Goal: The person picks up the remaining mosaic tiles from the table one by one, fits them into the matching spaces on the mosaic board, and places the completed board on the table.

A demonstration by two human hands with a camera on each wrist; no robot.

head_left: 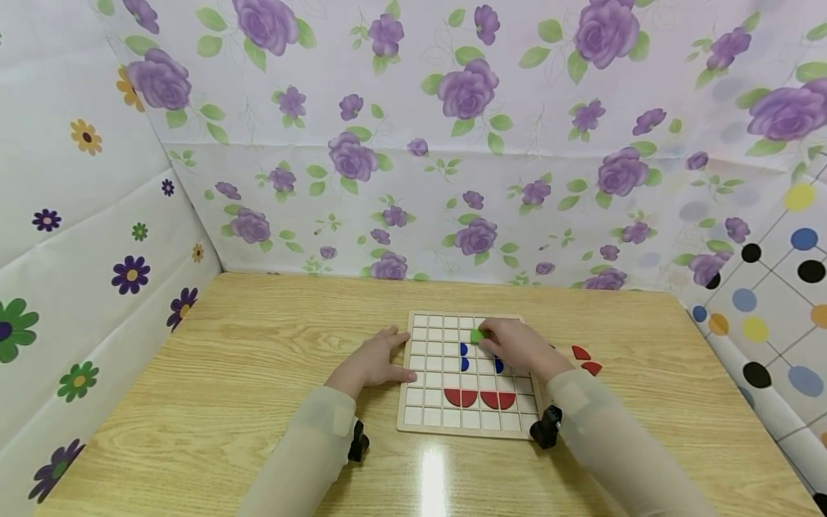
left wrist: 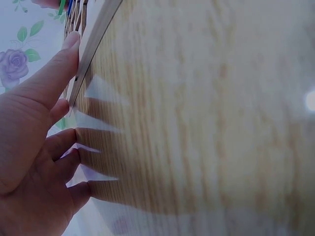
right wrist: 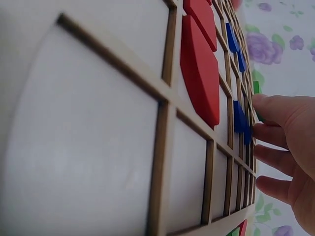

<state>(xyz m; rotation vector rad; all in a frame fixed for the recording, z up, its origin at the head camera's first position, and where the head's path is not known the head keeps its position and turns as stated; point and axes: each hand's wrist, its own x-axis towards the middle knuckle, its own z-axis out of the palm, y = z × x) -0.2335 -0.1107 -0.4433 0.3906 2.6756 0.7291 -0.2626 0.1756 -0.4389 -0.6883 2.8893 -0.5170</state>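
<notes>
The left hand (head_left: pixel 373 362) lies flat, fingers spread, against the grid board's (head_left: pixel 426 416) left edge. Over the board's upper rows, the right hand (head_left: pixel 520 348) seemingly pinches a green piece (head_left: pixel 477 335), half hidden.

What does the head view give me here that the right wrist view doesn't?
Only the head view shows the left hand resting flat against the grid board's left edge, two loose red pieces on the table right of the board, and the floral backdrop all round. Only the right wrist view shows the cell dividers and the red pieces' thickness up close. Both show the right hand on the green piece, the blue pieces and the red half-discs.
</notes>
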